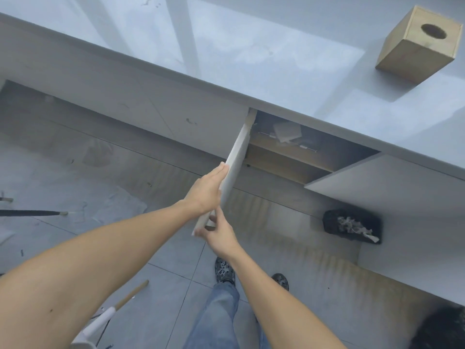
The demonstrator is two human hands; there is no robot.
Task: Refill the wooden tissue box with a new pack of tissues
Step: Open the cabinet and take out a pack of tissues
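Both hands' grip (214,217) holds cabinet door (235,159); tissue box (417,44) well apart.

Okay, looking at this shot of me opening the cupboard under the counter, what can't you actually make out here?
- Wooden tissue box on the counter, head view: its dark hole hides whether it is empty.
- White packs in the cupboard: shadowed, small, partly behind the counter edge; tissues or not is unclear.
- Right hand: fingertips hidden behind the door.
- Left hand: palm against the door, unseen.
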